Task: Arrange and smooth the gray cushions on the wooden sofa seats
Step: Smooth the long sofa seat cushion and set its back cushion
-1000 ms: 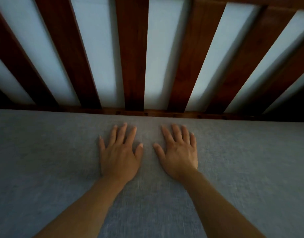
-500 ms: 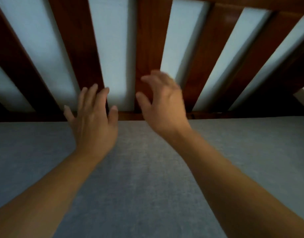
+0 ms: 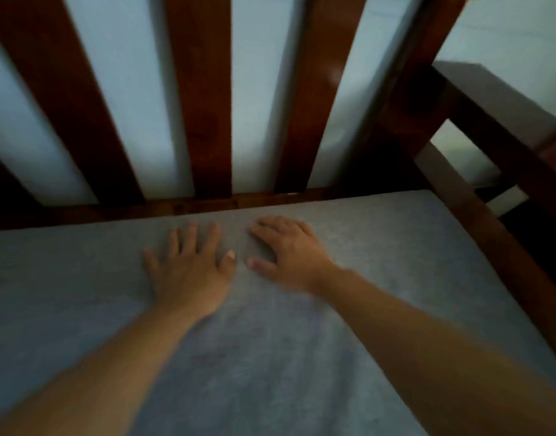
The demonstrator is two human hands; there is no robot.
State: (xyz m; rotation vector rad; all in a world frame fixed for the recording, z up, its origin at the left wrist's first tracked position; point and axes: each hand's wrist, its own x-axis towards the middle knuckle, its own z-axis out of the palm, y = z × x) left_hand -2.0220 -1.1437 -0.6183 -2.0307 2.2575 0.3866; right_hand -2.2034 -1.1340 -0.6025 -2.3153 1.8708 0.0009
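Observation:
A gray cushion (image 3: 380, 272) covers the wooden sofa seat and fills the lower part of the head view. My left hand (image 3: 188, 272) lies palm down on the cushion near its back edge, fingers straight and spread. Just to its right, my right hand (image 3: 289, 256) also rests palm down on the fabric, fingers stretched toward the backrest. Neither hand holds anything. The cushion's back edge runs along the sofa's lower rail (image 3: 207, 206).
Dark wooden slats (image 3: 207, 99) of the backrest rise behind the cushion, with a pale wall showing between them. A wooden armrest (image 3: 496, 99) and its side frame (image 3: 490, 215) border the cushion on the right.
Both hands, lifted toward the slats half a second ago, have come back down flat on the cushion. The view has shifted right, so the armrest now shows.

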